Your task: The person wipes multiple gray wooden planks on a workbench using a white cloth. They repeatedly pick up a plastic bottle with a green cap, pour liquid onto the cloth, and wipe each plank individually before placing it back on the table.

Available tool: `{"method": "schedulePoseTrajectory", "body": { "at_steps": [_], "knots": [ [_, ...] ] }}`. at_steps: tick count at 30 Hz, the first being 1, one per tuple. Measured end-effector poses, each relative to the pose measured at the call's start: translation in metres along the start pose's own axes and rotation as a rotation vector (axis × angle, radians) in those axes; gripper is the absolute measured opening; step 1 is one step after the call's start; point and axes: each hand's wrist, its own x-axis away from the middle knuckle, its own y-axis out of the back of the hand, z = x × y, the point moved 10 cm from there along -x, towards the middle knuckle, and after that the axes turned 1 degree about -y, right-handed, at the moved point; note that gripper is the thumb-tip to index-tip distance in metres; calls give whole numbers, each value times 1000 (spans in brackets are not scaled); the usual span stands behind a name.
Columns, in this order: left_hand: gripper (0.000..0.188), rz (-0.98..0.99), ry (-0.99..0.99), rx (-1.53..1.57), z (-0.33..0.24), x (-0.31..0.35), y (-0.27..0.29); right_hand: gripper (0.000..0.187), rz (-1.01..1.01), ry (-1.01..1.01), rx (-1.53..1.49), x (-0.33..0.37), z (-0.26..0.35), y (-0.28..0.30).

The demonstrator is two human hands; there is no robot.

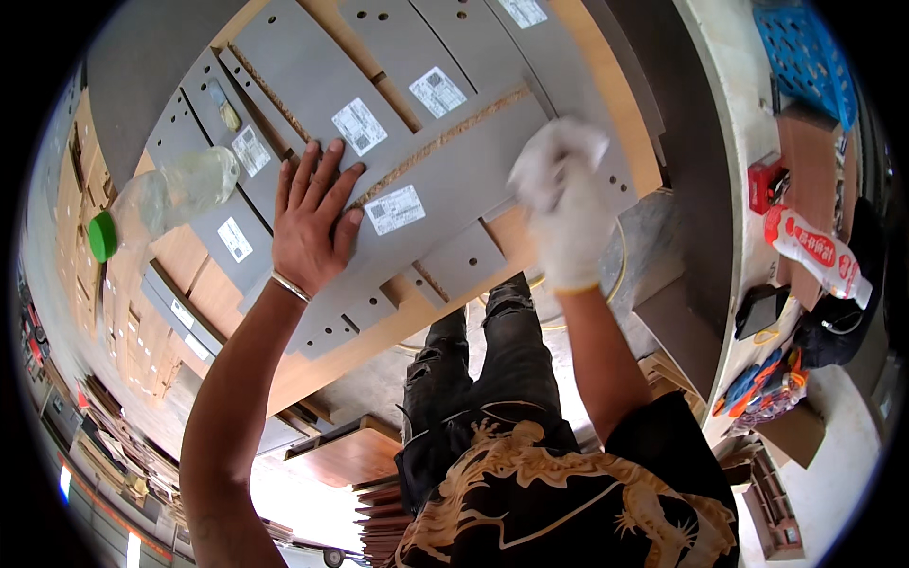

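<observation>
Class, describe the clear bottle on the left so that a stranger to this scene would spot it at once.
Start at the grey panels and find the bare left hand resting on them. Left of that hand, by the panels' left side, is the clear bottle. Its green cap sets it apart from the grey panels.

Drilled panels (pixel 454 166) lie side by side on a wood board (pixel 620 104), left hand (pixel 314 227) on them mid-left, right hand (pixel 568 227) over their right end, capped bottle (pixel 185 189) at their left. Bench (pixel 734 104) on the right carries a basket (pixel 805 62) at back, then a small box (pixel 765 183), then a plastic bottle (pixel 819 254) nearest.
</observation>
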Motion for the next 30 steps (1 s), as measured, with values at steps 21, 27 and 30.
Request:
{"method": "schedulePoseTrajectory", "body": {
  "at_steps": [21,27,30],
  "knots": [
    [47,16,-1,-29,-2,-1,-4,21,118,47,-41,-15,-5,-23],
    [49,31,0,-61,0,4,-6,12,104,72,-89,-32,-5,-4],
    [50,23,-10,-61,-1,1,-7,13,116,149,-76,-19,-1,-5]
  ]
}}
